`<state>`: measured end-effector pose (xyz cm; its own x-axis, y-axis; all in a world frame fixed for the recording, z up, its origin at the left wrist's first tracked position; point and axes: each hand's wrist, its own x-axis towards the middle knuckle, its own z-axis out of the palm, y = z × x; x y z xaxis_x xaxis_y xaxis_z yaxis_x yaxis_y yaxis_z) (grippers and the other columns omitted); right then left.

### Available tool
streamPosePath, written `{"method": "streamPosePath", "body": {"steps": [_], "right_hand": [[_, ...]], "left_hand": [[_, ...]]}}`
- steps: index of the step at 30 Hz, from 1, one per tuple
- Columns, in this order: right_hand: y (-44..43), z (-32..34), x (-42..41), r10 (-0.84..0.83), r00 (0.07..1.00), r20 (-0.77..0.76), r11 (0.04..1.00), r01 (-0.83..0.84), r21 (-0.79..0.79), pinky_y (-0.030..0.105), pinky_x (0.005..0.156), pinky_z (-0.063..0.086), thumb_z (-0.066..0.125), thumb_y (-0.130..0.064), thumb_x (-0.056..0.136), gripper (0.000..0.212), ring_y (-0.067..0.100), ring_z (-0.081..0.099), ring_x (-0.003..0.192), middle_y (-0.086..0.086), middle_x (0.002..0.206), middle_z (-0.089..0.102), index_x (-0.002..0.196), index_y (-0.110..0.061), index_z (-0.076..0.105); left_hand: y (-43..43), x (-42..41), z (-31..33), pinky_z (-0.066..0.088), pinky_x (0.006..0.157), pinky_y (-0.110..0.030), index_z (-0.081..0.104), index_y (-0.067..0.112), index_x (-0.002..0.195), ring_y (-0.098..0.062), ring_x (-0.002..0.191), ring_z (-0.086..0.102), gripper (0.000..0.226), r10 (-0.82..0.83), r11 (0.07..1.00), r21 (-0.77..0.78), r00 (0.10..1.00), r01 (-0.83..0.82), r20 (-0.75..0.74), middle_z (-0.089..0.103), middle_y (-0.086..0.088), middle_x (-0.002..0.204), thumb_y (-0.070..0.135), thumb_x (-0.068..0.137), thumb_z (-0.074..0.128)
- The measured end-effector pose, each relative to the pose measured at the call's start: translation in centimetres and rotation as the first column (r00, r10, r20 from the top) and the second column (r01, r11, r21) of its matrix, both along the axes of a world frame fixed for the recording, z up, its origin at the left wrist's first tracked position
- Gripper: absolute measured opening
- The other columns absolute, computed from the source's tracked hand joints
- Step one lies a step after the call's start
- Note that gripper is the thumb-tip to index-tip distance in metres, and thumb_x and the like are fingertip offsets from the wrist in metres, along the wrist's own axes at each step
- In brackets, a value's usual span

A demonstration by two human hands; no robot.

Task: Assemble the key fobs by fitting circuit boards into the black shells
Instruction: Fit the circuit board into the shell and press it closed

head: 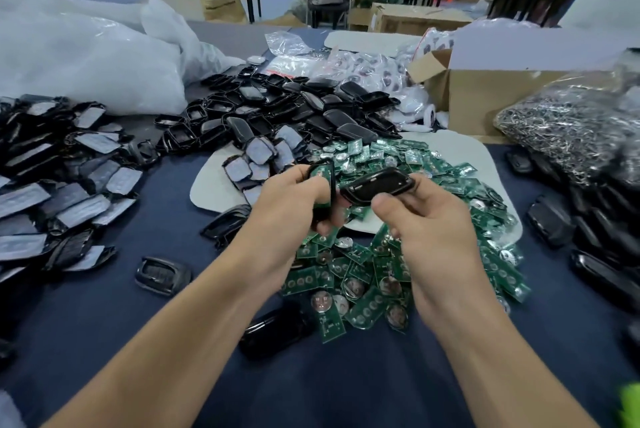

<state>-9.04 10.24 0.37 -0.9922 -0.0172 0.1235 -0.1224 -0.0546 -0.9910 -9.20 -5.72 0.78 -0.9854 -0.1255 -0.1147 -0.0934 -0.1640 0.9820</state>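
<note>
Dark blue cloth [311, 389] covered the worktable, and the heap of green circuit boards [391, 265] lay at its middle, spilling off a pale mat [211, 188]. Nearest the person, just in front and to the left of the heap, lay a lone glossy shell [273, 329]. A second shell [162, 276] lay farther left of the heap.

Both bare forearms stretched over the cloth, and both hands hung above the heap. The left hand [294, 213] had its fingers curled round a thin black frame [325, 181] — a bit of green board showed inside it, though whether it was seated could not be told. The right hand [429, 223] pinched a black shell [377, 185] between thumb and fingers, close beside the frame. Whether the two pieces touched was not clear.

Well left of the heap sprawled a mass of shell halves faced with grey film [65, 192], and to the right of the heap sat a cluster of dark cases [554, 223]. Just beyond the heap rose a pile of empty black shells [294, 109]. Farther beyond — to the left — billowed white plastic bags [86, 53]. To the right stood a cardboard box [478, 98] and a clear bag of metal rings [571, 129].
</note>
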Motion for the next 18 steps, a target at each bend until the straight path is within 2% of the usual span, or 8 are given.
{"method": "streamPosePath", "body": {"steps": [2,5,8,12,13,15,17,18], "right_hand": [[0.2,0.1,-0.1,-0.004,0.999,0.05,0.998,0.008,-0.07,0.008,0.053,0.045,0.069,0.002,0.093,0.019,-0.007,0.054,0.051,-0.016,0.065,0.068,0.087,-0.015,0.073],[0.3,0.1,-0.1,0.011,0.995,0.101,0.997,-0.003,-0.083,0.006,0.054,0.043,0.07,0.0,0.092,0.017,-0.007,0.053,0.049,-0.017,0.064,0.068,0.086,-0.015,0.074],[0.2,0.0,0.0,0.024,0.995,0.099,0.998,-0.018,-0.055,0.005,0.055,0.041,0.071,-0.002,0.092,0.015,-0.007,0.054,0.051,-0.018,0.062,0.067,0.085,-0.015,0.075],[-0.1,0.1,0.2,0.008,0.994,0.112,1.0,-0.004,-0.027,0.007,0.054,0.043,0.074,-0.005,0.091,0.02,-0.007,0.056,0.054,-0.015,0.066,0.071,0.078,-0.02,0.077],[-0.2,0.0,0.2,-0.012,0.993,0.119,1.0,0.014,-0.02,0.011,0.056,0.045,0.076,-0.009,0.09,0.021,-0.005,0.058,0.055,-0.014,0.067,0.071,0.077,-0.025,0.078],[-0.4,-0.3,0.3,-0.162,0.982,0.1,0.985,0.156,0.068,0.027,0.061,0.051,0.079,-0.022,0.087,0.018,0.003,0.062,0.057,-0.012,0.068,0.072,0.079,-0.037,0.073],[-1.0,-0.4,0.8,-0.302,0.952,0.047,0.945,0.292,0.144,0.041,0.062,0.058,0.077,-0.031,0.083,0.021,0.009,0.068,0.056,-0.013,0.075,0.074,0.083,-0.042,0.059],[-1.5,-0.4,1.1,-0.304,0.952,0.035,0.946,0.297,0.131,0.045,0.062,0.06,0.076,-0.033,0.082,0.023,0.011,0.071,0.057,-0.013,0.079,0.075,0.083,-0.042,0.054]], "left_hand": [[0.0,0.2,0.2,0.041,0.049,-0.024,0.059,0.004,0.082,-0.019,0.062,0.054,0.011,-0.039,0.999,0.021,0.999,0.039,0.004,0.067,-0.009,0.076,-0.001,0.073,0.055],[0.1,0.4,0.6,0.039,0.055,-0.024,0.054,0.007,0.077,-0.02,0.067,0.045,0.018,-0.079,0.996,-0.045,0.997,0.079,0.0,0.056,-0.009,0.071,0.003,0.06,0.058],[0.2,0.5,0.7,0.04,0.056,-0.021,0.053,0.011,0.075,-0.018,0.066,0.043,0.016,-0.119,0.991,-0.073,0.992,0.116,-0.042,0.05,-0.01,0.073,0.003,0.068,0.065],[-0.2,0.6,0.4,0.042,0.058,-0.019,0.058,0.021,0.064,-0.013,0.059,0.044,0.026,-0.135,0.983,-0.142,0.987,0.121,-0.092,0.048,-0.003,0.064,0.006,0.077,0.075],[-0.3,0.5,0.2,0.042,0.059,-0.02,0.061,0.024,0.062,-0.012,0.059,0.046,0.026,-0.105,0.987,-0.132,0.99,0.093,-0.093,0.05,-0.002,0.064,0.009,0.075,0.077],[-0.2,0.5,0.0,0.043,0.062,-0.025,0.066,0.023,0.061,-0.011,0.058,0.049,0.023,0.013,0.988,-0.149,0.993,-0.031,-0.117,0.055,0.001,0.063,0.01,0.073,0.081],[0.0,0.4,-0.3,0.045,0.059,-0.028,0.068,0.019,0.07,-0.011,0.057,0.05,0.019,0.175,0.928,-0.291,0.961,-0.234,-0.214,0.058,0.004,0.062,0.011,0.075,0.084],[0.2,0.5,-0.4,0.047,0.056,-0.027,0.066,0.02,0.075,-0.01,0.058,0.051,0.02,0.225,0.859,-0.393,0.932,-0.328,-0.285,0.061,0.007,0.062,0.013,0.074,0.085]]}}
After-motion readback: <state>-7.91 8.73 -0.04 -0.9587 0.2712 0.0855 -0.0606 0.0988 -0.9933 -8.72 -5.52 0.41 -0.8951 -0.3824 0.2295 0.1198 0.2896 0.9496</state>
